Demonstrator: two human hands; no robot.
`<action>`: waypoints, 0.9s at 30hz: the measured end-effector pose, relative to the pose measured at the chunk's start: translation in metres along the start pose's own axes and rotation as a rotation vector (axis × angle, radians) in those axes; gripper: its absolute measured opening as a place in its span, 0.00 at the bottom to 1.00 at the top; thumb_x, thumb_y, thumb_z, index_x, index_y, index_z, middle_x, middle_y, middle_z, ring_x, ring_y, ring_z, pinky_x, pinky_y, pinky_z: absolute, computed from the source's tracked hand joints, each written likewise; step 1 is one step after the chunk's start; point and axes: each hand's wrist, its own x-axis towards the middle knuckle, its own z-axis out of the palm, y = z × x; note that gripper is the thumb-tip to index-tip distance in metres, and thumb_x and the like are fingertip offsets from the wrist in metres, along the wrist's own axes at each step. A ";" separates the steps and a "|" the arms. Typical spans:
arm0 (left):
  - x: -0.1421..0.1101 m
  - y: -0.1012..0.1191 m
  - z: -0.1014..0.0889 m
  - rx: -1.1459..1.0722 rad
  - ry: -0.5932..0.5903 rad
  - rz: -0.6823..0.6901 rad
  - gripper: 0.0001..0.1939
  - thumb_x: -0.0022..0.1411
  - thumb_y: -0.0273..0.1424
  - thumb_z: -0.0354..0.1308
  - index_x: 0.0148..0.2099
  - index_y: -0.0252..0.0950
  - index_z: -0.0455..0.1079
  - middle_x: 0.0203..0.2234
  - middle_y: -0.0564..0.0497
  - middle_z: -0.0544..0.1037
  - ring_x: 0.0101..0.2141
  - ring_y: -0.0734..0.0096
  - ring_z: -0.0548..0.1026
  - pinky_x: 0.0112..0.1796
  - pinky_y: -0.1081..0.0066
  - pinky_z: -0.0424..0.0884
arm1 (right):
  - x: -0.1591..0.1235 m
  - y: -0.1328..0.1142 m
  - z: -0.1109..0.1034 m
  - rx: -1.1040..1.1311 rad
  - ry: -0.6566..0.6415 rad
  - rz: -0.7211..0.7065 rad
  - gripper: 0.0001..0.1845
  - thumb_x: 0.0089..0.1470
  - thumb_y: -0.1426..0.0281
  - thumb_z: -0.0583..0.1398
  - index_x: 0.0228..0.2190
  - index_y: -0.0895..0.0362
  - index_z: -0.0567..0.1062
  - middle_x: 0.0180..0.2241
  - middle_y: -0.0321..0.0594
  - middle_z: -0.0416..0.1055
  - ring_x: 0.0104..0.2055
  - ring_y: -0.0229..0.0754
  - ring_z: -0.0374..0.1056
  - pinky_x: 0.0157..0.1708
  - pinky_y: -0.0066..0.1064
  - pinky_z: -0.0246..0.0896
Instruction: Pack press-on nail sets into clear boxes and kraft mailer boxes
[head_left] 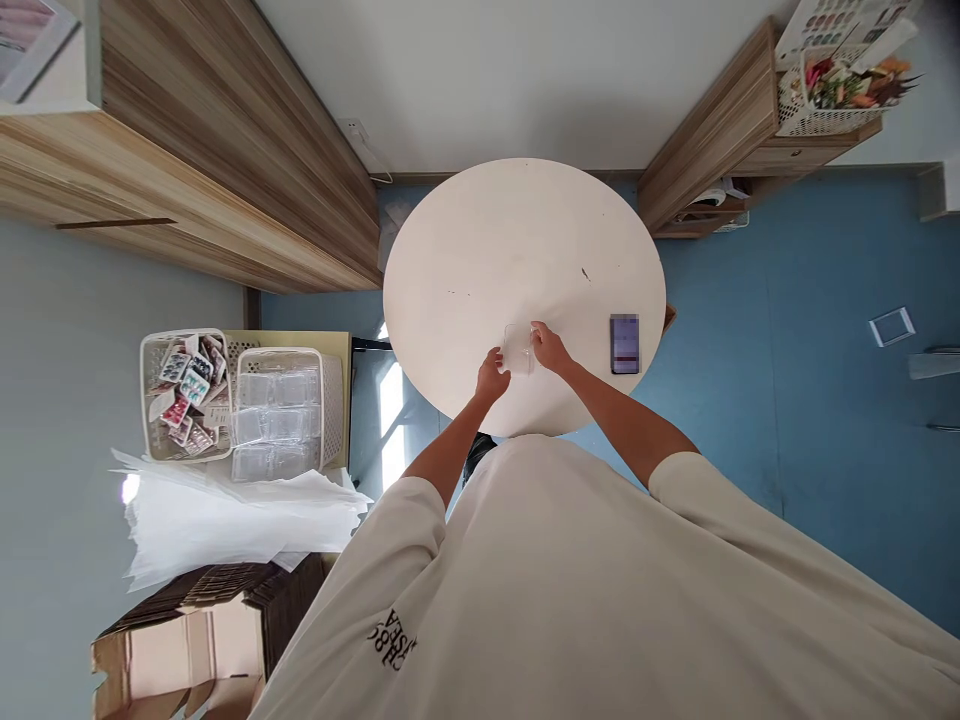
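Between my two hands is a small clear plastic box (pixel 517 348), at the near part of the round white table (pixel 480 230). My left hand (pixel 493 375) grips its left side, fingers curled at the edge. On the opposite side, my right hand (pixel 550 346) pinches the box's right edge. The box is see-through, so I cannot tell whether its lid is up or down, and nothing inside it can be made out. A phone (pixel 625 344) lies on the table to the right of my right hand.
To the left, one white basket (pixel 150 400) holds small packs, and another basket (pixel 331 400) holds stacked clear boxes. White sheets (pixel 240 520) and cardboard boxes (pixel 180 650) sit nearer me. Wooden cabinets (pixel 247 130) flank the table. A white frame (pixel 892 327) lies on the blue floor.
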 end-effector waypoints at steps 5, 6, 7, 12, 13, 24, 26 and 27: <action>0.000 0.000 0.001 -0.008 -0.009 -0.010 0.38 0.61 0.22 0.60 0.72 0.39 0.59 0.63 0.38 0.74 0.58 0.56 0.75 0.56 0.56 0.74 | -0.005 0.005 0.001 0.078 -0.014 0.017 0.33 0.66 0.69 0.53 0.70 0.54 0.63 0.67 0.52 0.66 0.63 0.54 0.69 0.61 0.50 0.69; 0.001 0.001 0.001 -0.005 -0.009 -0.011 0.38 0.62 0.22 0.60 0.72 0.38 0.59 0.63 0.38 0.74 0.58 0.56 0.76 0.56 0.56 0.74 | -0.006 0.006 0.000 0.087 -0.020 0.012 0.34 0.64 0.70 0.54 0.70 0.55 0.63 0.69 0.53 0.65 0.63 0.54 0.69 0.62 0.50 0.69; 0.000 0.001 0.001 -0.003 -0.005 -0.013 0.37 0.62 0.22 0.59 0.72 0.38 0.60 0.63 0.37 0.74 0.58 0.55 0.76 0.57 0.56 0.74 | -0.008 0.006 -0.001 0.096 -0.025 0.009 0.35 0.63 0.71 0.54 0.70 0.55 0.63 0.69 0.53 0.64 0.63 0.54 0.69 0.62 0.50 0.68; -0.008 0.009 -0.011 0.008 0.040 -0.016 0.32 0.65 0.23 0.58 0.70 0.38 0.63 0.64 0.37 0.73 0.60 0.54 0.75 0.58 0.53 0.74 | -0.015 0.005 -0.007 0.100 -0.008 -0.022 0.34 0.60 0.72 0.55 0.68 0.55 0.67 0.68 0.53 0.66 0.62 0.54 0.70 0.62 0.51 0.69; -0.011 0.011 -0.017 0.012 0.051 -0.011 0.31 0.66 0.24 0.58 0.70 0.38 0.64 0.65 0.36 0.72 0.60 0.54 0.75 0.58 0.53 0.75 | -0.015 0.003 -0.009 0.095 -0.001 -0.038 0.34 0.60 0.71 0.55 0.67 0.54 0.68 0.67 0.52 0.67 0.62 0.54 0.70 0.62 0.51 0.69; -0.055 0.031 -0.110 0.012 0.287 0.079 0.22 0.70 0.29 0.55 0.64 0.40 0.70 0.60 0.41 0.78 0.58 0.57 0.77 0.55 0.58 0.77 | -0.002 -0.069 0.004 0.076 -0.075 -0.315 0.24 0.61 0.73 0.55 0.56 0.53 0.78 0.61 0.46 0.74 0.55 0.47 0.74 0.61 0.46 0.68; -0.063 0.030 -0.128 0.019 0.327 0.110 0.21 0.70 0.28 0.56 0.63 0.39 0.71 0.58 0.42 0.79 0.57 0.59 0.78 0.55 0.58 0.77 | -0.002 -0.093 0.014 0.077 -0.117 -0.355 0.23 0.61 0.73 0.55 0.54 0.53 0.78 0.60 0.45 0.75 0.52 0.46 0.76 0.59 0.45 0.69; -0.067 0.028 -0.137 0.024 0.345 0.125 0.21 0.70 0.28 0.56 0.63 0.39 0.72 0.58 0.42 0.80 0.57 0.59 0.79 0.56 0.58 0.77 | -0.003 -0.105 0.021 0.076 -0.141 -0.371 0.22 0.62 0.73 0.55 0.54 0.53 0.79 0.59 0.45 0.76 0.51 0.45 0.76 0.58 0.45 0.70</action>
